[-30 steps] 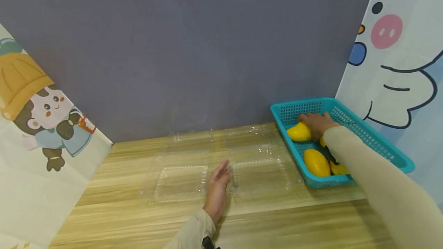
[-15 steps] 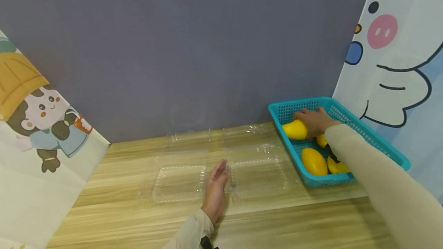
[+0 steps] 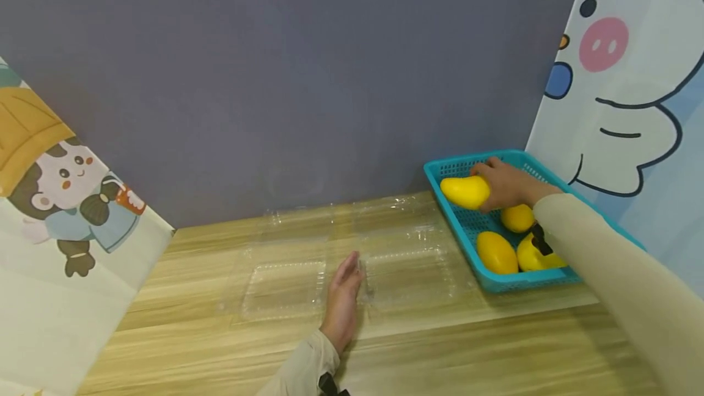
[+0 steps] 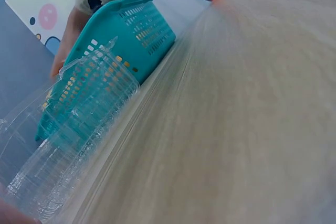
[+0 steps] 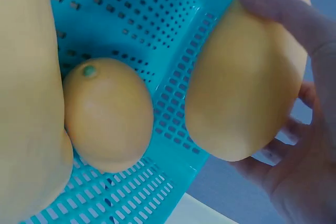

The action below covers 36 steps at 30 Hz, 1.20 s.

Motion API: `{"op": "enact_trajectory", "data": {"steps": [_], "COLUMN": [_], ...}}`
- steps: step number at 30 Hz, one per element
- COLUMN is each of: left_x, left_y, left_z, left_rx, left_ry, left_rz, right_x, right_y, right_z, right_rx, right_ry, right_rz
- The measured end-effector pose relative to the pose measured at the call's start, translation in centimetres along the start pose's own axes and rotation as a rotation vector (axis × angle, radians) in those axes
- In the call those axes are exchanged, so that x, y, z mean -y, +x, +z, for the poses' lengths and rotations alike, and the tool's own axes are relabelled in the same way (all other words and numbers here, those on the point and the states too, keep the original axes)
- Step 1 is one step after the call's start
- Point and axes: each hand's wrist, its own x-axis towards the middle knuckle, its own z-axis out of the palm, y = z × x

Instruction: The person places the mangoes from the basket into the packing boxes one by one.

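Observation:
My right hand point(image 3: 506, 185) grips a yellow mango point(image 3: 464, 192) over the left side of a teal basket point(image 3: 497, 286). The right wrist view shows the thumb across the top of the held mango point(image 5: 247, 82) and the other fingers around its far side. Several more mangoes, such as this whole one point(image 3: 497, 253), lie in the basket. My left hand point(image 3: 342, 304) rests on its edge on the table, fingers extended, between two clear plastic clamshell boxes, a left box point(image 3: 286, 291) and a right box point(image 3: 409, 278). Their lids stand open behind them.
Beyond the boxes rises a grey back wall point(image 3: 308, 90). Side panels with cartoon prints, a left panel point(image 3: 38, 298) and a right panel point(image 3: 654, 5), flank the wooden table point(image 3: 418, 359). The basket stands close to the right panel.
My right hand has lifted the mango from the basket's floor up to rim height, slightly leftward. The mangoes below show more fully. My left hand stays in place.

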Motion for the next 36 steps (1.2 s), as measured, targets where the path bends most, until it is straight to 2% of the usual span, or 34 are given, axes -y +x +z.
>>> {"op": "enact_trajectory", "data": {"steps": [9,17,26,30,33,36], "left_x": [-0.2,-0.4,-0.4,-0.4,-0.5,-0.6], "left_y": [0.0,-0.2,-0.6,-0.7,-0.4,-0.7], "left_z": [-0.1,0.0,-0.1,-0.1,0.1,-0.3], "left_rx": [0.021,0.024,0.041,0.031,0.048,0.055], "left_ry": [-0.007,-0.021,-0.027,-0.046,-0.055,-0.046], "left_rz": [-0.004,-0.011,-0.003,-0.007,-0.003,-0.008], "right_x": [0.5,2.4,4.4,5.0,5.0,5.6], "right_y": [-0.5,-1.3,-2.1,-2.6,-3.0,-3.2], "right_z": [-0.1,-0.5,-0.9,-1.1,-1.6,-1.4], "right_rx": [0.012,0.010,0.002,0.023,0.046,0.072], "right_ry": [0.032,0.078,0.123,0.151,0.155,0.169], "right_rz": [0.022,0.028,-0.029,-0.042,-0.045,-0.058]}}
